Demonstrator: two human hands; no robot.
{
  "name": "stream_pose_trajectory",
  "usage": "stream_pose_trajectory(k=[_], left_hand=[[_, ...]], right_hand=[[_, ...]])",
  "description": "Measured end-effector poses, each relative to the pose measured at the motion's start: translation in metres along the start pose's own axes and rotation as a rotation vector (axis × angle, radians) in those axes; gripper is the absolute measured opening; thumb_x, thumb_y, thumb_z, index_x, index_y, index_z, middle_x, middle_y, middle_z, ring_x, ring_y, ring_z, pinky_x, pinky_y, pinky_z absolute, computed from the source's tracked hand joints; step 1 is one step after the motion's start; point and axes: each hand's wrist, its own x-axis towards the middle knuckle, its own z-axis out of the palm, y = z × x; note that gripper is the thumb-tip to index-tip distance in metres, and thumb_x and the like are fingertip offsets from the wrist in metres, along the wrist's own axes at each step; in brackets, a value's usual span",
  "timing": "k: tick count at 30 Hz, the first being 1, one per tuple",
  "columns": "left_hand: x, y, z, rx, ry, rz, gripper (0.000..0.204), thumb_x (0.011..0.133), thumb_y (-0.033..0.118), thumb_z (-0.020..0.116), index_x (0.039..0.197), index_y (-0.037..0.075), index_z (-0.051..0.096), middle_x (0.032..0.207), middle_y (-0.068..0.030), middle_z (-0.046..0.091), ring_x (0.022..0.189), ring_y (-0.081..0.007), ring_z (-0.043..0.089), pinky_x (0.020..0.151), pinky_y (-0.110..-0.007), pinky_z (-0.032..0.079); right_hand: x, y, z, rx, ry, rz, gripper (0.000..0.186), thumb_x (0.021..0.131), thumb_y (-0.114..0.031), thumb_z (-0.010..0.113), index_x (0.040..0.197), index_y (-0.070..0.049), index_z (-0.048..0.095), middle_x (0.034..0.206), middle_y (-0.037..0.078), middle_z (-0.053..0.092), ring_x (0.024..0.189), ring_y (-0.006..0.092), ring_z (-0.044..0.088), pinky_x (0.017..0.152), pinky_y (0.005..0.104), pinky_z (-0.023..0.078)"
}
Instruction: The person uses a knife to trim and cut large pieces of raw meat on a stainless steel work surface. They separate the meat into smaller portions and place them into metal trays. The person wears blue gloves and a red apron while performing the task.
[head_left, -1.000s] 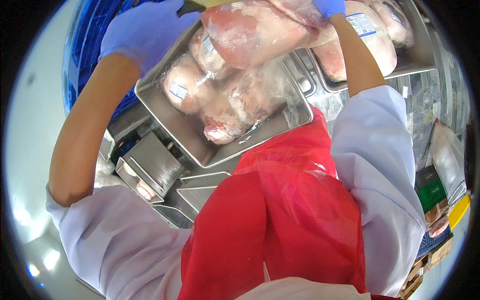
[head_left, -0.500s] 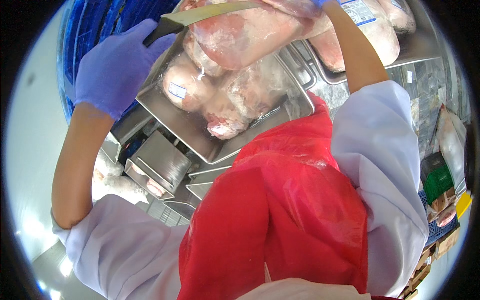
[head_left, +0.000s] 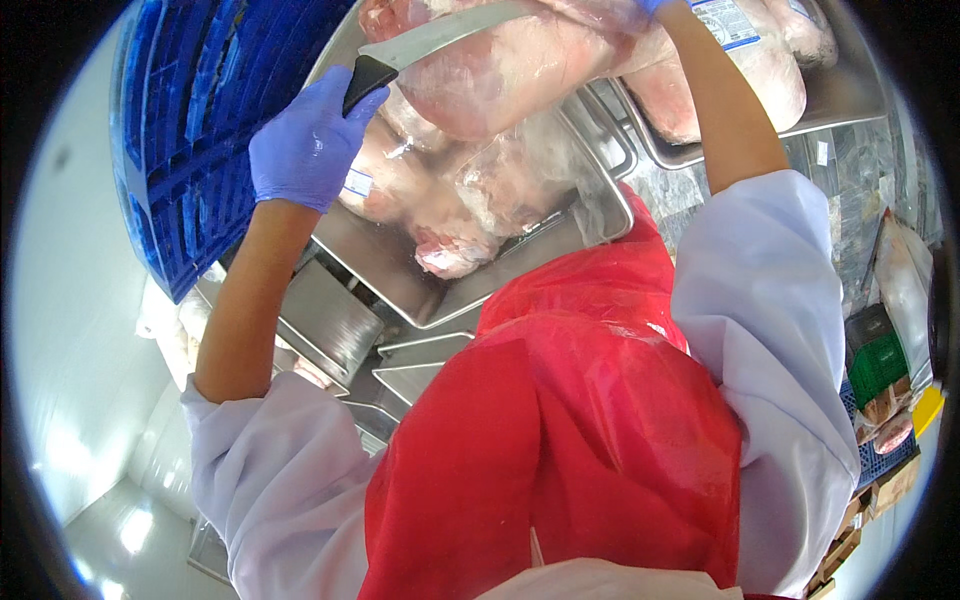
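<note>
Right hand (head_left: 657,4) mostly cut off by the top edge, only a bit of blue glove by the wrist in view; fingers hidden, so can't tell if it grips anything. Left hand (head_left: 308,145) in full view, gloved, wrapped round the black handle of a knife (head_left: 435,36). Blade points up and toward the right hand, across the big piece of meat (head_left: 480,85); whether it touches is unclear, tip hard to make out near the top edge. That meat lies between the hands, its top cut off; can't tell if it's held up or resting.

Below it, bagged meat (head_left: 510,185) in the near tray (head_left: 375,260), partly covered by the big piece, wrap glare blurring shapes. Label (head_left: 357,182) just below the left hand, part hidden by it.

Edges: blue crate (head_left: 190,170) just outside the left hand, little side room there. Near tray's rim passes behind the left forearm; its corner shows below and inward of that hand. Far tray (head_left: 840,110) lies below and outward of the right hand, also cut off at the top, its meat (head_left: 765,80) partly behind the right forearm. Narrow gap between the two trays. Red apron (head_left: 560,450) borders the near tray, below both hands.
</note>
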Motion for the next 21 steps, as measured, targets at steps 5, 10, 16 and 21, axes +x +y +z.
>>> stream_pose_trajectory(k=[5,10,16,21], left_hand=[[-0.010,0.006,0.043,-0.069,0.059,-0.075,0.045,0.092,0.053,0.057,0.105,0.010,0.060,0.091,-0.0207,0.068,0.080,-0.0429,0.065,0.066,-0.051,0.052],[-0.031,0.014,0.072,-0.149,0.074,-0.153,0.046,0.093,0.054,0.056,0.106,0.010,0.057,0.088,-0.0219,0.067,0.077,-0.0431,0.065,0.065,-0.052,0.052],[-0.030,0.020,0.077,-0.162,0.118,-0.120,0.047,0.093,0.056,0.053,0.107,0.011,0.056,0.089,-0.0212,0.068,0.078,-0.0421,0.066,0.065,-0.053,0.052],[-0.028,0.013,0.022,-0.021,-0.006,-0.082,0.044,0.095,0.055,0.050,0.108,0.013,0.057,0.089,-0.0190,0.069,0.081,-0.0419,0.066,0.069,-0.050,0.053]], right_hand=[[-0.005,0.013,0.011,-0.035,0.039,0.082,0.021,0.081,-0.020,0.055,0.074,-0.012,0.073,0.072,0.015,0.069,0.067,0.0302,0.068,0.063,0.0446,0.052],[-0.012,0.012,0.020,-0.074,0.051,0.201,0.020,0.081,-0.018,0.055,0.077,-0.010,0.072,0.074,0.017,0.070,0.068,0.0317,0.069,0.063,0.0452,0.053],[-0.018,0.047,0.068,-0.114,-0.013,0.345,0.022,0.084,-0.017,0.053,0.078,-0.010,0.073,0.077,0.017,0.071,0.072,0.0314,0.070,0.064,0.0450,0.054],[-0.010,0.020,0.032,-0.128,0.014,0.311,0.021,0.083,-0.016,0.054,0.077,-0.011,0.074,0.078,0.016,0.071,0.073,0.0303,0.070,0.064,0.0438,0.054]])
